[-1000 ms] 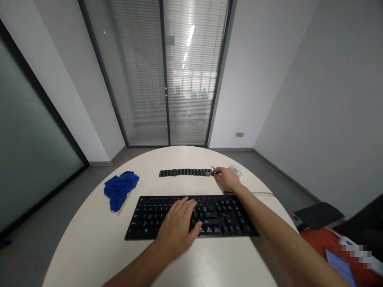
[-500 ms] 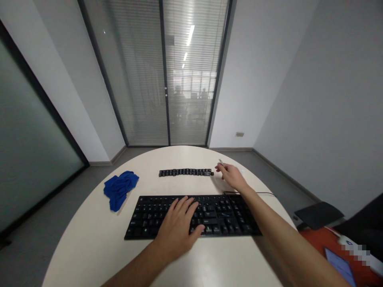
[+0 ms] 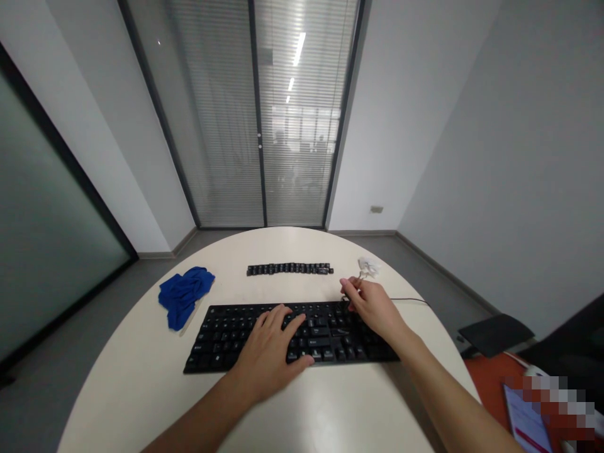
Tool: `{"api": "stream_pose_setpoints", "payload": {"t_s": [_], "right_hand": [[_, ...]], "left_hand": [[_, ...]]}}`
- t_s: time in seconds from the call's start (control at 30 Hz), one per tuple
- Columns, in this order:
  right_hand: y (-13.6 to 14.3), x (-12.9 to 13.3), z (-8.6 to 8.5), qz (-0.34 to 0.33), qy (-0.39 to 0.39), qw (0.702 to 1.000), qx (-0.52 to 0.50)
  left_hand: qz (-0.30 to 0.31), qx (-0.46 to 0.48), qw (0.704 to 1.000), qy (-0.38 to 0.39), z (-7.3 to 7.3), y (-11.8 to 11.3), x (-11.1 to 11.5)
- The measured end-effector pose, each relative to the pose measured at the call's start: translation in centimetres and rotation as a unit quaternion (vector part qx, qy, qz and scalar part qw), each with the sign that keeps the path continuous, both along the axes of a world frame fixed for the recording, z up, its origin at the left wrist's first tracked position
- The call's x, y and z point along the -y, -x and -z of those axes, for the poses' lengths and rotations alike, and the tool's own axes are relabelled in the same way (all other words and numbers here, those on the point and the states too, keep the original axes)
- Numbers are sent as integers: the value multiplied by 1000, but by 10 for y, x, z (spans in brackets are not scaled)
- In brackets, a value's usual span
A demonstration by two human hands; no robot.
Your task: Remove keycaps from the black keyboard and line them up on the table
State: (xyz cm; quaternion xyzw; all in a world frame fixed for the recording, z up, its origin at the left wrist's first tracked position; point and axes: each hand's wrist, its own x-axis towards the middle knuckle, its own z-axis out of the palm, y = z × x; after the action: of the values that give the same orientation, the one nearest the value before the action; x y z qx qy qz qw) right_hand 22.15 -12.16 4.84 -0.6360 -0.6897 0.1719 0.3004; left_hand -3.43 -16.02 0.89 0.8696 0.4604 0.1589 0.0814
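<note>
A black keyboard lies across the table in front of me. My left hand rests on its middle, palm down, fingers spread over the keys. Over the keyboard's upper right part, my right hand is closed in a pinch. A slim thing shows at its fingertips, too small to make out. Just beyond this hand lies a crumpled white tissue-like wad. Several loose black keycaps stand in a row behind the keyboard.
A bunched blue cloth lies at the table's left, with a pale thin strip at its edge. The keyboard's cable runs off to the right. Beyond the right table edge are a red surface and a device with a lit screen.
My right hand has come back from near the keycap row to the keyboard's upper right, uncovering the white wad. My left hand stays spread on the keys. The view has shifted slightly.
</note>
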Motion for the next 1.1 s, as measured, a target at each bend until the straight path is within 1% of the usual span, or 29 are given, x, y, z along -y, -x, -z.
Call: {"api": "stream_pose_setpoints", "payload": {"t_s": [0.27,0.4,0.57,0.9,1.0,1.1], "right_hand": [[-5,-5,10,11,13,999,-32],[-4,-5,13,25,16,997,-65],[2,-3,9,29,14,998,-57],[6,1,4,0,-3,1000,9],[9,3,2,6,-5,1000,15],[11,3,2,24,-7,1000,0]], "left_hand": [[1,-5,1000,-3,4,1,0],[2,-12,1000,4,4,1,1],[0,-21,1000,8,4,1,1],[2,-21,1000,-1,4,1,1],[3,-18,1000,-2,5,1,1],[2,-20,1000,1,5,1,1]]}}
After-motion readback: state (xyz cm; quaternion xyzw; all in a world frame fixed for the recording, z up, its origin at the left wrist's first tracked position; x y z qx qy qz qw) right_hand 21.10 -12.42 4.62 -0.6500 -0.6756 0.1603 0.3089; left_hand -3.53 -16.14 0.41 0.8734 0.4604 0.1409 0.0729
